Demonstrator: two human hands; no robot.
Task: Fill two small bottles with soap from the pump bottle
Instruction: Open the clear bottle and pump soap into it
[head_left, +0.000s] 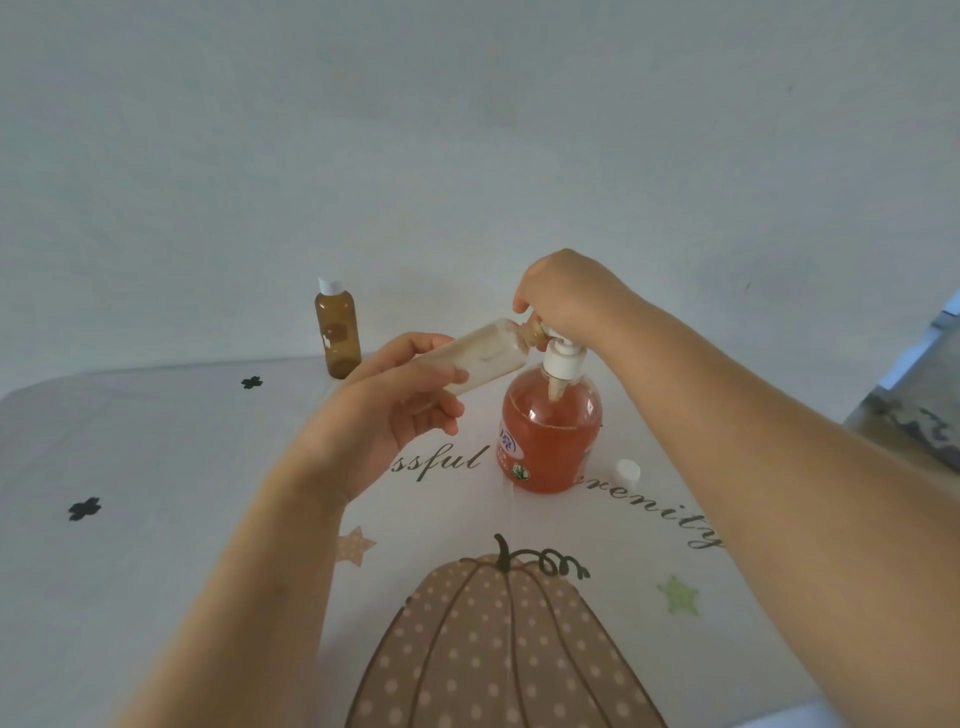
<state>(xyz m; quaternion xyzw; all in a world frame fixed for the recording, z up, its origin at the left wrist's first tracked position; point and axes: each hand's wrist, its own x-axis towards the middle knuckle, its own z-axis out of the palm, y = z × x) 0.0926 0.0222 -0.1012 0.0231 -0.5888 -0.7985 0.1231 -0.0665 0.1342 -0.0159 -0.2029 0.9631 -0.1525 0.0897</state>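
The left hand (410, 395) grips a pale small bottle (483, 358), tilted nearly flat, its open neck at the nozzle of the pump bottle (550, 436). The right hand (566, 301) curls over the pump head, fingers closed on it. The small bottle looks cloudy and shows little soap, so filling seems barely begun. A white cap (627, 473) lies on the tabletop (208, 467). A brown bottle (337, 332) stands capped behind; how full it is, I cannot tell.

Hidden, blurred, cropped
Can't see most of the pump head (563, 339) under the right hand (566, 296), read the blurred label (511, 447) on the pump bottle (556, 426), or identify the grey shape (924, 405) cropped at the right edge.
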